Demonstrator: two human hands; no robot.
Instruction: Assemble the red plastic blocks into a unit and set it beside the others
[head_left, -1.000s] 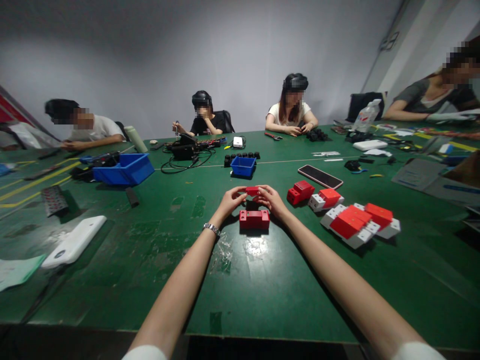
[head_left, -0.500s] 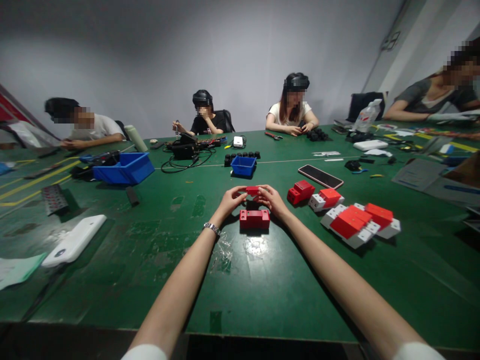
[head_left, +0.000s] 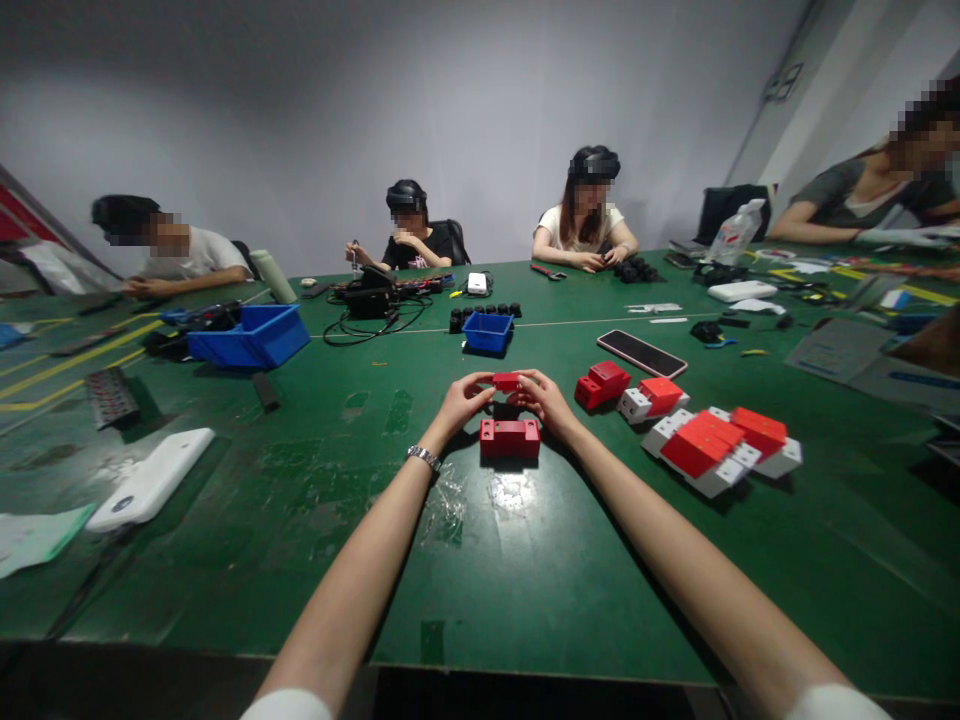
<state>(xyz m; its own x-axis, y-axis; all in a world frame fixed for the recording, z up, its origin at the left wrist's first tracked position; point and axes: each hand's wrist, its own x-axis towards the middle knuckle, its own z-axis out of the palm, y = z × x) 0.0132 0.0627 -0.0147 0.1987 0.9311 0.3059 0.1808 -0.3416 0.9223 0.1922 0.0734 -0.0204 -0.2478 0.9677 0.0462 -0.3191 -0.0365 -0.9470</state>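
Between my two hands is a small red plastic block (head_left: 505, 382), pinched at its left end by my left hand (head_left: 466, 398) and at its right end by my right hand (head_left: 546, 398). Both hands hold it just above the table. Nearer to me, below the block, a red plastic housing (head_left: 510, 438) with a recessed middle and holes at both ends sits on the table, apart from my fingers. To the right of my right hand lies an all-red module (head_left: 602, 385), then a red and white module (head_left: 654, 398) and a larger cluster of red and white modules (head_left: 705, 450).
A small blue bin (head_left: 487, 332) stands beyond my hands, with black round parts around it. A phone (head_left: 641, 352) lies behind the modules. Left are a larger blue bin (head_left: 251, 338) and a white power bank (head_left: 150, 480). Several people sit around the green table (head_left: 525, 580).
Almost nothing differs. Both hands keep the same pinch on the small red block, and the housing stays in place; the view has shifted very slightly.
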